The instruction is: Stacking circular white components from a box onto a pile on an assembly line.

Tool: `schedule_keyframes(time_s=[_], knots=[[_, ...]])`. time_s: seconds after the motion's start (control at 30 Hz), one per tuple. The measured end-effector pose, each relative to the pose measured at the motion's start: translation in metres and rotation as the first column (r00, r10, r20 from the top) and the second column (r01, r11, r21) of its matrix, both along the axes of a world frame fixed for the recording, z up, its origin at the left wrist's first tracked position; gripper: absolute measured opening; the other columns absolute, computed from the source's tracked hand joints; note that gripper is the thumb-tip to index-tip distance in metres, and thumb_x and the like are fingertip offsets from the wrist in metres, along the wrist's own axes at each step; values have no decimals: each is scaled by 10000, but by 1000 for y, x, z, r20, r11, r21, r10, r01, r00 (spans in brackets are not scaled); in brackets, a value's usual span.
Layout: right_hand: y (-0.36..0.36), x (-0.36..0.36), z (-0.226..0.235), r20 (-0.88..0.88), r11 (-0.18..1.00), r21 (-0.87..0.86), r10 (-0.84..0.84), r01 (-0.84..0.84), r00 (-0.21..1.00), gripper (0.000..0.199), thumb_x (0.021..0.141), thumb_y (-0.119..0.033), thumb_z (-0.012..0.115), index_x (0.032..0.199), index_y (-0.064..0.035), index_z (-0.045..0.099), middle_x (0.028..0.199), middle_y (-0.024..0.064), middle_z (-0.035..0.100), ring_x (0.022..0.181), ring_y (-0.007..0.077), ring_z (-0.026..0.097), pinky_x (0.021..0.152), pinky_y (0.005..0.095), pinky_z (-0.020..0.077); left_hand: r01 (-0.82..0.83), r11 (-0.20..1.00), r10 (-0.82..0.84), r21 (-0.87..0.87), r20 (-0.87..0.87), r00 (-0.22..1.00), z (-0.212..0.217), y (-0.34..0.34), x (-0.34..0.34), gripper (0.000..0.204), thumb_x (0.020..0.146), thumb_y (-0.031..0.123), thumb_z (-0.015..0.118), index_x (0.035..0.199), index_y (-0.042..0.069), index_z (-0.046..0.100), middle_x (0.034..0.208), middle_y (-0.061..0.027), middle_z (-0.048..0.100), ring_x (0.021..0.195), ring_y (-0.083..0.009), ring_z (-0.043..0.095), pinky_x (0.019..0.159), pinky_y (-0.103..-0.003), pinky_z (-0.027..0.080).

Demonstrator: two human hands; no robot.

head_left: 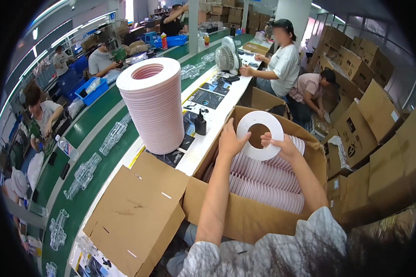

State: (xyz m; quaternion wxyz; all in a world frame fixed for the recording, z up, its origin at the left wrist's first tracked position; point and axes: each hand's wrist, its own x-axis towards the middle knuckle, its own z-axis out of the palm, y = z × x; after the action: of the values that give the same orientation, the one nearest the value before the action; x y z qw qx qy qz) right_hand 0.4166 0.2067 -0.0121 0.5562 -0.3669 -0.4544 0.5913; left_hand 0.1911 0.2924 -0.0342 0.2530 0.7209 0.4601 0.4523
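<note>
A flat white ring (273, 124) with a wide round hole faces me over the open carton. My left hand (231, 140) closes on its left rim, the thumb pressed to the face. On the other side my right hand (285, 147) grips the lower right rim, with fingertips showing in the hole. Below lie rows of pinkish-white rings (259, 180) standing on edge inside the brown carton (252, 219). To the left, a tall stack of the same rings (158, 113) stands upright on the white worktable (194, 159).
A carton flap (138, 207) juts toward the green conveyor (97, 168), which carries clear plastic pieces (83, 175). A black pump bottle (200, 123) and white fan (227, 55) stand on the table. Piled cartons (356, 134) line the right. Several people work nearby, one (282, 62) beyond the carton.
</note>
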Motion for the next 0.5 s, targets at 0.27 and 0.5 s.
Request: schedule_keyframes(time_s=[0.27,0.5], knots=[[12,-8,6,568,900,253,-435,355,698,473,789,-97,760,1191,62,570,1063,163,684,944,240,690,831,329,555,-63,986,53,-153,-66,996,4,-1,5,554,740,366,731,1094,-12,534,898,-264,681,845,-435,666,769,-489,537],[25,-30,-7,736,738,606,-662,298,142,470,672,-231,812,1056,-5,664,923,220,697,873,359,687,774,414,539,-200,980,197,-21,-95,976,4,-10,5,437,762,356,715,984,27,531,810,-258,672,769,-441,667,704,-521,534]])
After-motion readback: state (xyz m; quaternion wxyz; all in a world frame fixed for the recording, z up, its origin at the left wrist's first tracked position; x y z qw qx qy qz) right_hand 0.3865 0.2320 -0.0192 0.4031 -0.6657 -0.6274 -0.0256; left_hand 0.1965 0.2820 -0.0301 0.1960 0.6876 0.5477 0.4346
